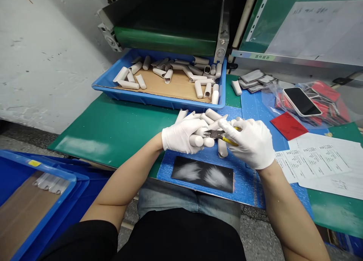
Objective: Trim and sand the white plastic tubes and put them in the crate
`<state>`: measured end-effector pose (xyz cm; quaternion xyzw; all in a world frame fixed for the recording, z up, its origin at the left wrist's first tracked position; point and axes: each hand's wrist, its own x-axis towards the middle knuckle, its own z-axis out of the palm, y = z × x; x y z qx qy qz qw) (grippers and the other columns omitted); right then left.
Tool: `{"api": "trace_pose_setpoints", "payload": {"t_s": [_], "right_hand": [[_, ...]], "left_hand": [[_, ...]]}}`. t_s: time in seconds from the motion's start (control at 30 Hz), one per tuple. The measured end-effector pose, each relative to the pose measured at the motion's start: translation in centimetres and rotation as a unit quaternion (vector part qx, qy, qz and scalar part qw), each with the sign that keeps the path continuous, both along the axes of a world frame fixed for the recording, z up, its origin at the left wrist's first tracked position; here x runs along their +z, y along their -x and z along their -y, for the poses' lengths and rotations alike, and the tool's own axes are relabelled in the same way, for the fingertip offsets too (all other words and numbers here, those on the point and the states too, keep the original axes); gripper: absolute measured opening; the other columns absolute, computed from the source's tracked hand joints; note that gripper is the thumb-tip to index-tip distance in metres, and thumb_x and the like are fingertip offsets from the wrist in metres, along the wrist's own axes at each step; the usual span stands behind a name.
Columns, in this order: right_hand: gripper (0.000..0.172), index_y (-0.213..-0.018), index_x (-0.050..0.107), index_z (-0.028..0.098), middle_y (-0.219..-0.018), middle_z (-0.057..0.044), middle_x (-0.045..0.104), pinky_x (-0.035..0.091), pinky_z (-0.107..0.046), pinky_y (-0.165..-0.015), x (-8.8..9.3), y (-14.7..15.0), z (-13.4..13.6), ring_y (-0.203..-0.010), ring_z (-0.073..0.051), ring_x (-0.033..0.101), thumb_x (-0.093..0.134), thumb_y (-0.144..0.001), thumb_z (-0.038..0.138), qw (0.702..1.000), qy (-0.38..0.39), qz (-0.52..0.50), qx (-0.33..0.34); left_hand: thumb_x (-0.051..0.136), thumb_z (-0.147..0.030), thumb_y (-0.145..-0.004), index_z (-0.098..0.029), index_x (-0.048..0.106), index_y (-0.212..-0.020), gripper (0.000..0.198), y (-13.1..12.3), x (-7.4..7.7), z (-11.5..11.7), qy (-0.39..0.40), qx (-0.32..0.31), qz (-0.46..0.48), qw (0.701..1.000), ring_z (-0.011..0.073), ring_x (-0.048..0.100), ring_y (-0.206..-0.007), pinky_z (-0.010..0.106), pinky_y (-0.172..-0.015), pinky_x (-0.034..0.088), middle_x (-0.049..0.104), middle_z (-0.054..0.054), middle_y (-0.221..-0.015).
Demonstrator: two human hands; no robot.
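My left hand [185, 135], in a white glove, is closed around several pale plastic shells [196, 141] with rounded ends. In my gloved right hand [251, 142] is a pair of yellow-handled cutting pliers [217, 134]. The jaws of the pliers touch or nearly touch the end of a shell at my left fingers; the exact contact is too small to make out. More loose shells [214, 113] lie just beyond both hands on the blue mat. Below the hands sits a black abrasive sheet [202, 174] with two patches of white dust.
A blue tray [159, 98] of similar shells stands under a green conveyor belt [167, 40]. To the right are grey pads [252, 76], a phone [302, 101], a red square [289, 125] and printed papers [320, 162]. At lower left, a blue bin [70, 176] holds a row of shells.
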<state>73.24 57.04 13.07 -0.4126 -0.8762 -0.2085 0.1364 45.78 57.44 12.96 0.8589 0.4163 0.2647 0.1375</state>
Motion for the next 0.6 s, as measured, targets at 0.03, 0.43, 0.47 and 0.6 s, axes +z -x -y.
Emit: {"api": "trace_pose_setpoints", "payload": {"t_s": [0.03, 0.43, 0.47, 0.6], "right_hand": [[0.047, -0.15, 0.063, 0.042, -0.102, -0.006, 0.072, 0.033, -0.035, -0.072, 0.1, 0.0, 0.0, -0.083, -0.021, 0.053, 0.055, -0.104, 0.036, 1.0, 0.001, 0.005, 0.001], [0.046, -0.151, 0.064, 0.034, -0.105, -0.007, 0.075, 0.045, -0.028, -0.072, 0.2, -0.2, 1.0, -0.087, -0.019, 0.063, 0.046, -0.109, 0.042, 0.992, 0.062, -0.09, -0.069], [0.047, -0.152, 0.063, 0.033, -0.103, -0.007, 0.073, 0.046, -0.028, -0.072, 0.1, -0.5, 0.7, -0.086, -0.018, 0.063, 0.046, -0.109, 0.044, 0.984, 0.063, -0.133, -0.099], [0.06, -0.16, 0.052, 0.028, -0.109, -0.01, 0.07, 0.051, -0.036, -0.075, -0.3, -2.8, -2.5, -0.087, -0.025, 0.067, 0.053, -0.102, 0.044, 0.935, 0.093, -0.223, -0.26]], "left_hand": [[0.082, -0.03, -0.067, -0.037, 0.073, -0.134, 0.068, 0.1, 0.3, 0.1, 0.009, -0.037, -0.018, 0.999, 0.0327, 0.065, -0.133, 0.051, -0.126, 0.039, 0.079, -0.001, -0.12], [0.08, -0.027, -0.071, -0.032, 0.072, -0.129, 0.059, 0.5, 0.2, -0.3, 0.034, -0.06, -0.052, 0.996, 0.0384, 0.059, -0.141, 0.06, -0.129, 0.035, 0.073, 0.003, -0.136], [0.08, -0.028, -0.072, -0.032, 0.072, -0.128, 0.056, 0.6, 0.1, -0.4, 0.026, -0.062, -0.051, 0.996, 0.0389, 0.059, -0.141, 0.06, -0.128, 0.037, 0.074, 0.003, -0.133], [0.077, -0.03, -0.077, -0.035, 0.071, -0.13, 0.053, 0.8, -0.5, -0.5, -0.006, -0.057, 0.013, 0.998, 0.0394, 0.066, -0.132, 0.067, -0.125, 0.04, 0.078, 0.002, -0.12]]}}
